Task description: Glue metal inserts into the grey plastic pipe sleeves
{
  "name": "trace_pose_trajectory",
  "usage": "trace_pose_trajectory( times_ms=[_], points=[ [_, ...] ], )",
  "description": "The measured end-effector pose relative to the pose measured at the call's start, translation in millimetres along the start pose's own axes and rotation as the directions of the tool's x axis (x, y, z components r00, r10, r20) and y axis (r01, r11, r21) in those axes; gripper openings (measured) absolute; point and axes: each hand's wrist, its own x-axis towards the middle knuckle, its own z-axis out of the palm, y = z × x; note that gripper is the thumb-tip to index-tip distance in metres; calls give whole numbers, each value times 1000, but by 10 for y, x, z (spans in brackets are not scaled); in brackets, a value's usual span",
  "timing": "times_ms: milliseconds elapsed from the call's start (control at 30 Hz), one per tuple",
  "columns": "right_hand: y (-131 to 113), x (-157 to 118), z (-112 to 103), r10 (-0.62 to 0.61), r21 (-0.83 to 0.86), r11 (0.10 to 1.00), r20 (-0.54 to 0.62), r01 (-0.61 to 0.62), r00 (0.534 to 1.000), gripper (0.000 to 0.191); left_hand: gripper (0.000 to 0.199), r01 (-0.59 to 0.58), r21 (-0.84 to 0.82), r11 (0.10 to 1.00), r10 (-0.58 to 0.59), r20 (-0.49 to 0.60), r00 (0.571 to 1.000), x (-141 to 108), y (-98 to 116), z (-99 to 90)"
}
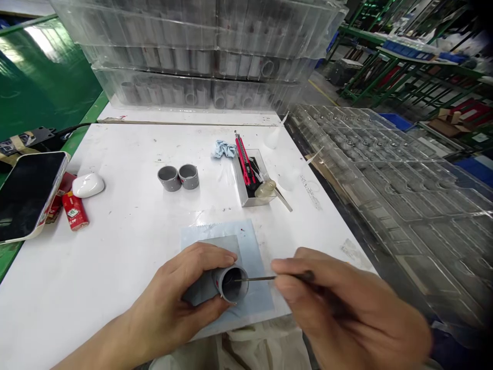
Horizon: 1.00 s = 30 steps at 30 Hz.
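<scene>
Right hand (339, 303), fingers pinching a thin steel-shafted pick (256, 278) with its tip inside a grey PVC pipe coupling (206, 288), left hand (173, 293) wrapped closed around it above a pale blue mat (250, 252); possible scratched bore from a slipping tip

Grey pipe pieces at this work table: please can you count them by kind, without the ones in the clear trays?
Short grey pipe rings on the white table: 2
Longer grey pipe piece in the left hand: 1
Total: 3
</scene>
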Motion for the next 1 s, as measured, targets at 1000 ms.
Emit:
trace_pose_trajectory(
  times_ms=[1000],
  points=[
    [101,258,-124,-60,-89,995,-218,41,974,15,49,98,154,983,-100,4,995,-63,36,-33]
  ],
)
